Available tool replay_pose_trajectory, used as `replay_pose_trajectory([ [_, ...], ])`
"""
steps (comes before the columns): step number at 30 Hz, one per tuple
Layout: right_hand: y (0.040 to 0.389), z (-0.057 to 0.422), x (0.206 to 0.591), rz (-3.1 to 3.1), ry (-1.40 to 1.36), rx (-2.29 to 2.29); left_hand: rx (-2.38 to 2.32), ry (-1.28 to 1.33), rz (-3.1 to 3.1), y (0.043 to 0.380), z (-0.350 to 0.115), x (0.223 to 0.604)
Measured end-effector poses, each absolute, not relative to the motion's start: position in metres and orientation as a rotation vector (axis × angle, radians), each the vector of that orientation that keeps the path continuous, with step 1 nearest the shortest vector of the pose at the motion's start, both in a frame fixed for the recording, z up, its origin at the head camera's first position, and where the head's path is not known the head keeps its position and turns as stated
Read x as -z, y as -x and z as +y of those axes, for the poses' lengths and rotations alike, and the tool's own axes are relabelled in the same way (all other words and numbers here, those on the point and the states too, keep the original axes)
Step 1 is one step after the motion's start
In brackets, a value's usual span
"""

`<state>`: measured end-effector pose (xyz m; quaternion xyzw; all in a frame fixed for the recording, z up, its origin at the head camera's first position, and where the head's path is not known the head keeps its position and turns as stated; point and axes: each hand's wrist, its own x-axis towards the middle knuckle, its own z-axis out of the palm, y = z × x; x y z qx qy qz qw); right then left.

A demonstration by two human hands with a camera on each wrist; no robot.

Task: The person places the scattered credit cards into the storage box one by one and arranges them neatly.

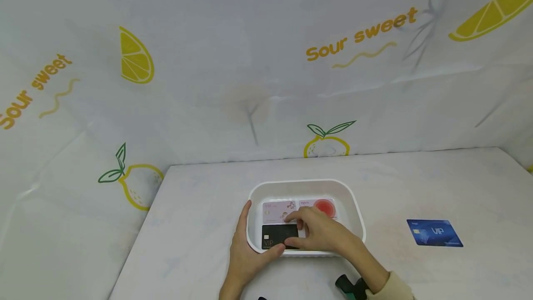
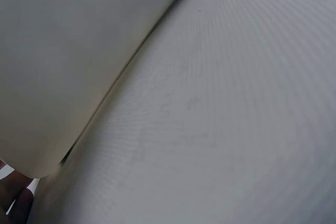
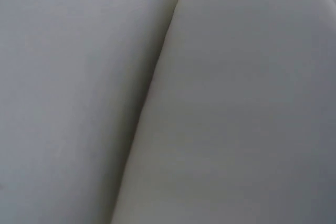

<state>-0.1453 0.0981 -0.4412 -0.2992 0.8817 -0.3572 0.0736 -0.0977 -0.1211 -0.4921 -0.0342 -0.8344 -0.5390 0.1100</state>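
A white plastic tray point(image 1: 358, 203) stands on the table. My left hand point(image 1: 246, 254) grips its near left corner, fingers along the left wall and thumb at the front rim. Inside lie a pale pink VIP card point(image 1: 275, 209), a pink card with a red circle point(image 1: 326, 208) and, in front, a black VIP card point(image 1: 272, 233). My right hand point(image 1: 318, 230) reaches over the front rim and holds the black card between thumb and index finger, hiding its right end. The left wrist view shows the tray's outer wall point(image 2: 79, 61) and a few dark fingers point(image 2: 16, 187).
A blue VIP card point(image 1: 437, 233) lies flat on the white table point(image 1: 395, 198), right of the tray. Behind hangs a white sheet point(image 1: 208, 82) with lemon prints. A black and green device point(image 1: 350, 287) sits by my right wrist. The right wrist view shows mostly pale surfaces.
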Motion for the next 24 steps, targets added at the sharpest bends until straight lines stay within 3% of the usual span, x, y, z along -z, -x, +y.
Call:
replay_pose_trajectory([
  [24,0.145,0.121,0.420,2.607,0.905,1.161,1.597,0.112,-2.432,0.098,-0.121,0.493],
])
